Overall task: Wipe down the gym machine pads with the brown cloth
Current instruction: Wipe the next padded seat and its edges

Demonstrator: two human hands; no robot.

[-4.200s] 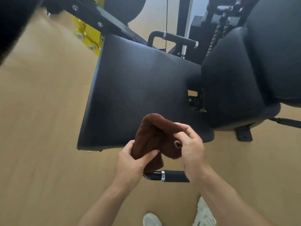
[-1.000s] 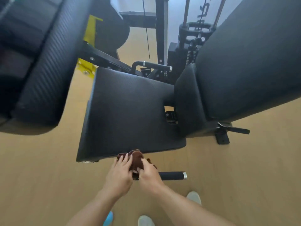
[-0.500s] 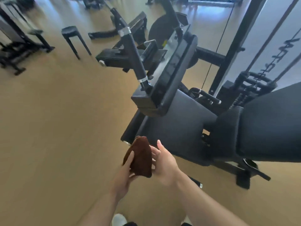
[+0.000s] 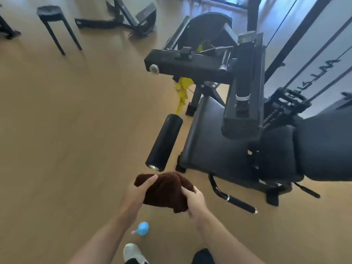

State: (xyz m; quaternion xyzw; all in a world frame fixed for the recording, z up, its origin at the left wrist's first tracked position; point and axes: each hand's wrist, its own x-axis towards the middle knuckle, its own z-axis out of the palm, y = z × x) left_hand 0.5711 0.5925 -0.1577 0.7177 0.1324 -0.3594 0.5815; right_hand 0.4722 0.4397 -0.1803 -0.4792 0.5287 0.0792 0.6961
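Both your hands, left hand (image 4: 136, 193) and right hand (image 4: 195, 201), pinch the brown cloth (image 4: 164, 190), fingers curled, just below the roller pad (image 4: 164, 142).

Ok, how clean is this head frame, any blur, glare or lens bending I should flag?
Head view: the brown cloth, left hand and right hand read fairly sharp; the stool and far machines are smeared by motion blur; wide-angle bending curves the cables at right; soft window glare washes the top edge; the roller pad shows a mild sheen.
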